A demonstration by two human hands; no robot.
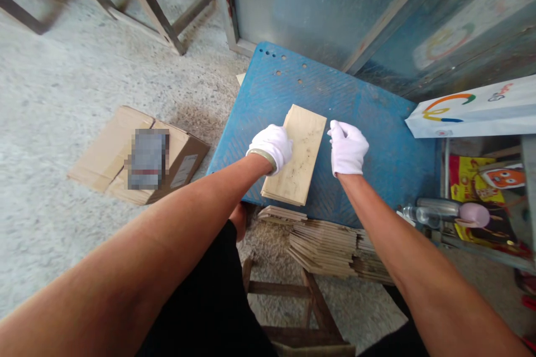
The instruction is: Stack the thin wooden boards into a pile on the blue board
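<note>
A small stack of thin pale wooden sheets [307, 148], with dark specks on the top one, lies on a blue plastic table [377, 122]. My left hand [271, 145], in a white glove, is closed at the left edge of the stack; its fingertips are partly hidden. Just right of the stack, apart from it, my right hand [348, 148] is also in a white glove. Its fingers are curled with thumb and fingertips together, and whatever may be between them is too small to make out.
More thin wooden pieces [322, 245] are stacked below the table's near edge, by a wooden stool [280, 289]. A cardboard box [109, 150] with a blurred-out device stands on the floor at left. A white printed bag [481, 109] and clear bottle [439, 209] are at right. Framed panels [301, 5] stand behind.
</note>
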